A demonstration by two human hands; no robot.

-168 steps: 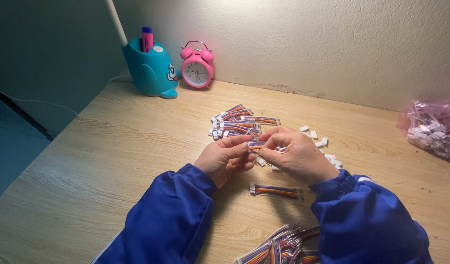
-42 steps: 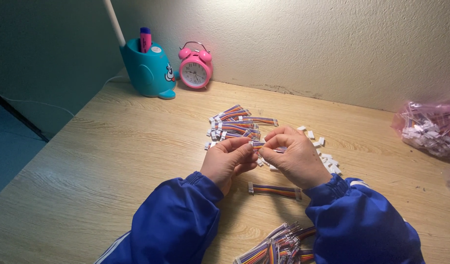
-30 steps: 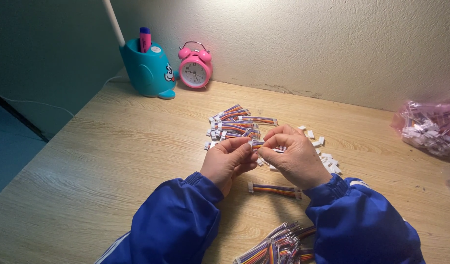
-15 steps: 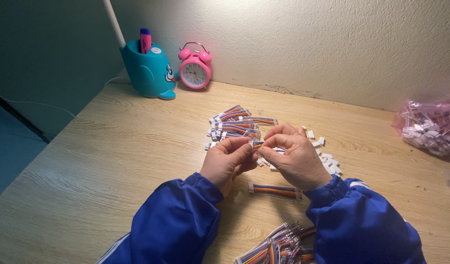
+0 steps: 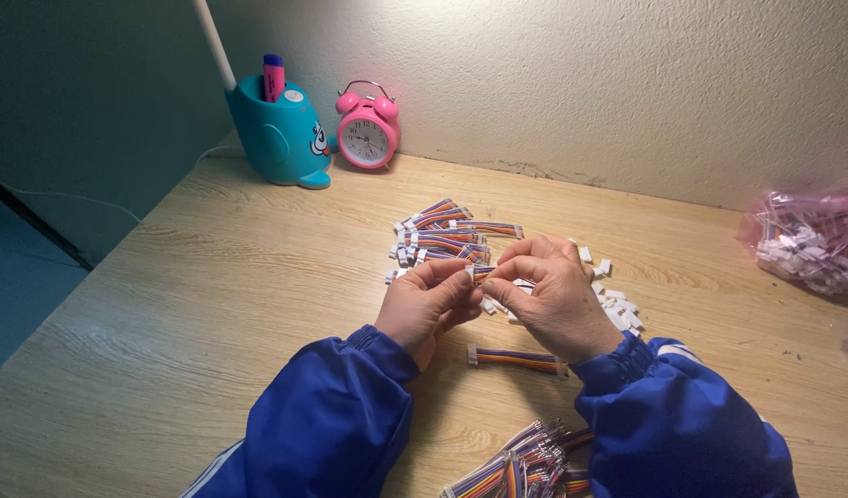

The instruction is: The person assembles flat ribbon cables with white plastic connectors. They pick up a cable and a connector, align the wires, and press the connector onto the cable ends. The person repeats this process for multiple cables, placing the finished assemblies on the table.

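left hand [image 5: 430,302]: fingers curled, pinching one end of a short multicolour ribbon cable [image 5: 480,273] between thumb and forefinger.
right hand [image 5: 555,300]: closed on the other end of the same cable, fingertips meeting the left's. whether a white connector is pinched there too, cannot tell.
held cable: between the two hands, just above the wooden desk [image 5: 212,304], mostly hidden by fingers.
finished pile [image 5: 447,235]: cables with white ends, just beyond the hands.
loose connectors [image 5: 616,300]: small white housings scattered beside the right hand.
single cable [image 5: 518,359]: lying flat on the desk just below the right hand's wrist.
cable bundle [image 5: 525,461]: heap of bare-ended cables near the sleeves, between the forearms.
plastic bag [image 5: 811,240]: pinkish, well right of the hands, full of small white parts.
pen holder [image 5: 281,138]: teal, far beyond left hand, holds a pink marker [image 5: 273,76].
alarm clock [image 5: 369,134]: pink, just beside the holder.
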